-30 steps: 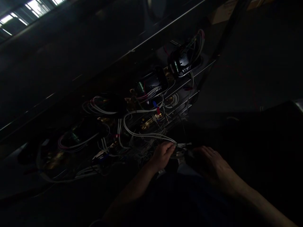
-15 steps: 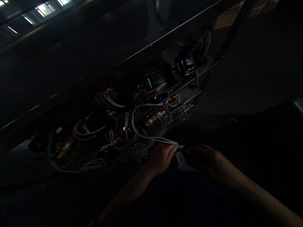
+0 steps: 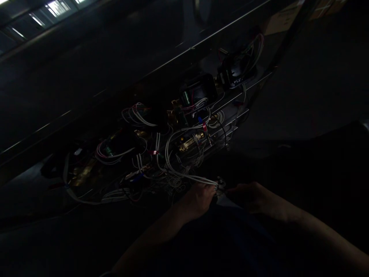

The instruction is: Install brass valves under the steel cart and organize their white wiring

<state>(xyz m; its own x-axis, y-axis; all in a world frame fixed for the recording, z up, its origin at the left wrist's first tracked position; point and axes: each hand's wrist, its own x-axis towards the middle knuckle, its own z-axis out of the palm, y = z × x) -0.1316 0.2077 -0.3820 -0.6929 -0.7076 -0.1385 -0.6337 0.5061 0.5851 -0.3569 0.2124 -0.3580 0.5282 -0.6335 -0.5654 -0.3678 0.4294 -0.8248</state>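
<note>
left hand (image 3: 198,200) pinches white wire bundle (image 3: 184,175) end at connector (image 3: 220,185); right hand (image 3: 253,198) closed on connector's other side. keep wires slack, press straight, panel (image 3: 173,146) near edge.

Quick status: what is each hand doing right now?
Left hand: closed on the white wire bundle.
Right hand: fingertips at the bundle's end; too dark to tell its grip.

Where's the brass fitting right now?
In the head view the brass fitting sits right of centre amid the white wires, below a black module and above and left of the left hand.
</note>
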